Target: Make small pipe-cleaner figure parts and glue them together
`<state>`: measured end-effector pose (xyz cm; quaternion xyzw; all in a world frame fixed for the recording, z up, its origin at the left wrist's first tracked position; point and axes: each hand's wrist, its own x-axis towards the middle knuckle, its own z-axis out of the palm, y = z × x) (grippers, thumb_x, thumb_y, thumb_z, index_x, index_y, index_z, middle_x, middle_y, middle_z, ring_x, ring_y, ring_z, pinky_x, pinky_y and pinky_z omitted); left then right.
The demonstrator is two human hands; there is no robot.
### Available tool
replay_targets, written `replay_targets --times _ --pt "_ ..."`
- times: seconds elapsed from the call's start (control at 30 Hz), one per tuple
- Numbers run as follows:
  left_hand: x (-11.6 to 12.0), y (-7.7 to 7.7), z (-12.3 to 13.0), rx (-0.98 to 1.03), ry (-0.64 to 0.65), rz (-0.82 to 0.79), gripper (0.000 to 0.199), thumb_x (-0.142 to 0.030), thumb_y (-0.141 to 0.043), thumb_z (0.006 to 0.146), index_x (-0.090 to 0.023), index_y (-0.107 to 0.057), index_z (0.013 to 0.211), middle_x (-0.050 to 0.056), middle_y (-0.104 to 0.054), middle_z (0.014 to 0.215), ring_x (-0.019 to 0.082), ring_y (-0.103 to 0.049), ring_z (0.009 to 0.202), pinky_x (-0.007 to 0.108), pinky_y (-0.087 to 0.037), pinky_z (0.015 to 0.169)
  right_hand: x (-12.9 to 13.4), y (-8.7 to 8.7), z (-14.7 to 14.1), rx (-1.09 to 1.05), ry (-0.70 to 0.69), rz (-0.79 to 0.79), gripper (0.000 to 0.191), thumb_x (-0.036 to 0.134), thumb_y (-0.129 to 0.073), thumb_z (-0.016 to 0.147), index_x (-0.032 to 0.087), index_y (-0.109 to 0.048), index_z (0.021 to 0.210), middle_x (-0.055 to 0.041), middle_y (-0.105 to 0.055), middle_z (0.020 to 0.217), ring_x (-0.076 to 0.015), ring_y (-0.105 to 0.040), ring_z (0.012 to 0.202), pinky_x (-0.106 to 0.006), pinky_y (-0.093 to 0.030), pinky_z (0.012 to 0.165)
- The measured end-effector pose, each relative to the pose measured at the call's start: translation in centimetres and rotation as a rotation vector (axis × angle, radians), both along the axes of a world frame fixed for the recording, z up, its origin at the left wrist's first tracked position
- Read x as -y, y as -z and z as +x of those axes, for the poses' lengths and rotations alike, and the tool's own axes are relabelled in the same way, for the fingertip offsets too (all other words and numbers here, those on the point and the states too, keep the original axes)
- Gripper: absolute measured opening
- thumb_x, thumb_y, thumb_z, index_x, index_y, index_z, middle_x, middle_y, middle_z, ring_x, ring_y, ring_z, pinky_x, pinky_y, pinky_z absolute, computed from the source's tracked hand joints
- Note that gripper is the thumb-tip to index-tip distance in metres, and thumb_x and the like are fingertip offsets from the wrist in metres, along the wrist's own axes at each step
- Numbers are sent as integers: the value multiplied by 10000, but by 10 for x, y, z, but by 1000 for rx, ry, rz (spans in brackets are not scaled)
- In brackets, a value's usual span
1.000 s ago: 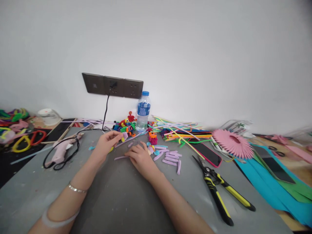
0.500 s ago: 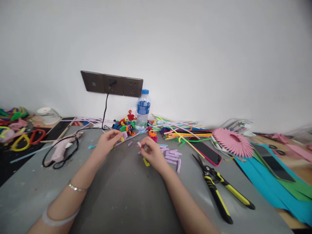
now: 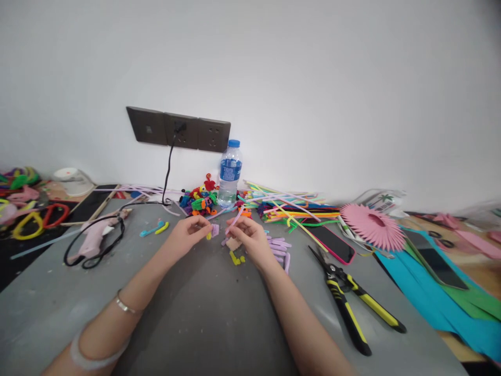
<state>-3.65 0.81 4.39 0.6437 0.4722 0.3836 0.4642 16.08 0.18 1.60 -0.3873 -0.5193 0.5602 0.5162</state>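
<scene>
Above the grey table my left hand [image 3: 188,235] is closed in a pinch on a small lilac pipe-cleaner piece [image 3: 215,230] with a bit of yellow at its lower edge. Just to its right, my right hand [image 3: 250,241] pinches a lilac pipe-cleaner strip [image 3: 235,219] that points up from the fingertips. Bent yellow pipe-cleaner pieces [image 3: 235,259] lie below the right hand. Several rolled lilac pipe-cleaner pieces [image 3: 278,246] lie beside it, partly covered by that hand.
A water bottle [image 3: 230,175] stands by the wall near colourful fuzzy figures [image 3: 201,202] and loose pipe cleaners [image 3: 301,211]. Black-and-yellow shears [image 3: 344,297] and a phone [image 3: 332,243] lie right. A pink glue gun [image 3: 94,240] with its cord lies left.
My left hand has moved right, bringing its lilac piece closer to my right hand. A longer lilac strip now shows upright in my right fingers. The view has shifted slightly.
</scene>
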Motion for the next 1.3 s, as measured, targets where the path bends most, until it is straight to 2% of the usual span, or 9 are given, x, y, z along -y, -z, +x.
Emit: replay_targets --times 0.3,0.97,1.3 --pt "2 4 6 -33 19 14 267 -426 -640 759 -168 -622 692 21 -636 654 159 -578 614 260 -464 601 0 3 -4 26 -62 34 288 403 -761 724 203 -585 831 12 -616 737 -123 -606 664 -253 -515 654" --pt "4 3 8 -113 28 21 287 -444 -632 770 -171 -643 681 28 -660 657 163 -580 611 260 -458 600 3 -2 -3 94 -103 31 199 335 -708 767 200 -563 772 19 -613 689 -120 -594 614 -248 -482 610" --pt "4 6 8 -94 26 26 272 -434 -648 759 -176 -655 673 25 -672 653 168 -588 608 257 -467 584 3 -4 -2 112 -112 31 205 356 -713 762 198 -583 764 18 -620 678 -126 -605 607 -254 -493 595"
